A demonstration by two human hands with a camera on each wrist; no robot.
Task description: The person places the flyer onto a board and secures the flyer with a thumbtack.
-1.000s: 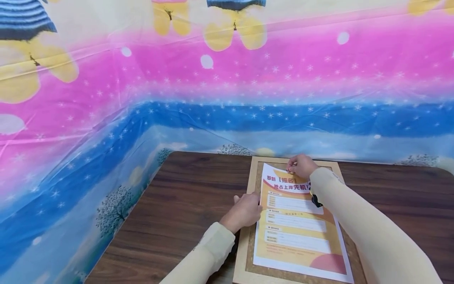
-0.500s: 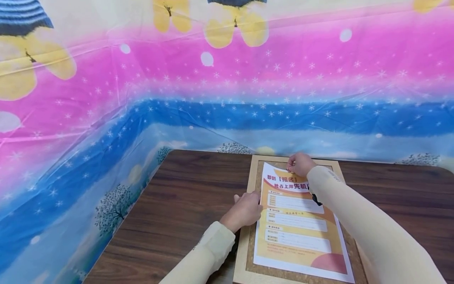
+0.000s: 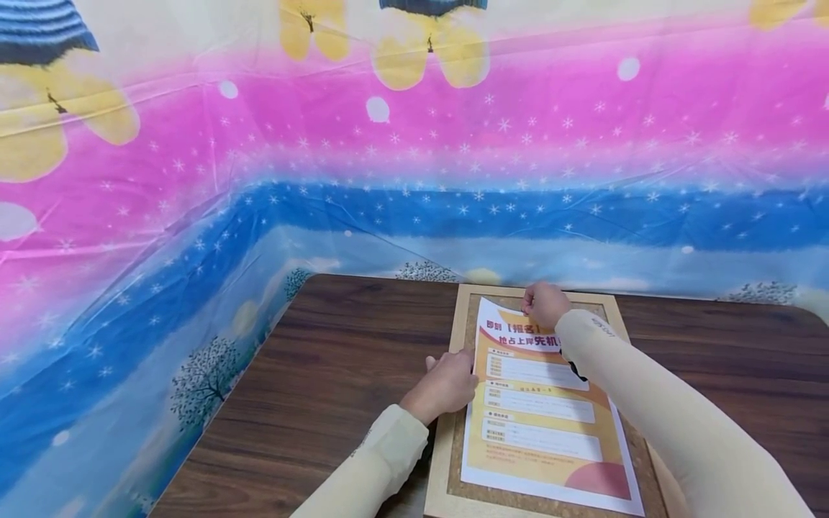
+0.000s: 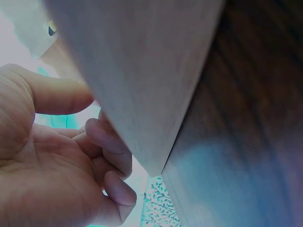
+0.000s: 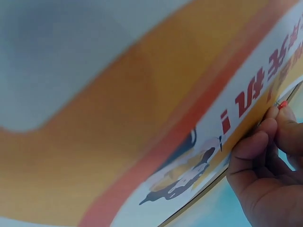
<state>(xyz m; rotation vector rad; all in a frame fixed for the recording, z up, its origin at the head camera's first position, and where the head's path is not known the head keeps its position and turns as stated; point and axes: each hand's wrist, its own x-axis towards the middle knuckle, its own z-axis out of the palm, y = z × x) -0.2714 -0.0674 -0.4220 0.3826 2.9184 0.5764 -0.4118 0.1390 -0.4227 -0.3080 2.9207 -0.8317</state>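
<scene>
A printed poster [image 3: 537, 403] in orange, white and red lies on a cork board [image 3: 456, 460] with a pale wooden frame [image 3: 443, 453]. At the poster's top edge, my right hand [image 3: 546, 303] pinches a red push pin [image 5: 283, 104] between thumb and fingertip. My left hand [image 3: 447, 385] is at the poster's left edge, reaching over the frame's left side. In the left wrist view its fingers [image 4: 113, 156] are curled, and the thumb tip is hidden behind the frame; I cannot tell whether they grip the poster.
The board lies on a dark brown wooden table [image 3: 311, 374], its far end close to the table's back edge. A pink and blue patterned cloth [image 3: 414, 158] hangs behind and to the left. My right sleeve [image 3: 654, 403] crosses over the board's right side.
My right hand has shifted very slightly left along the poster's top edge. The left hand, poster and board stay practically where they were.
</scene>
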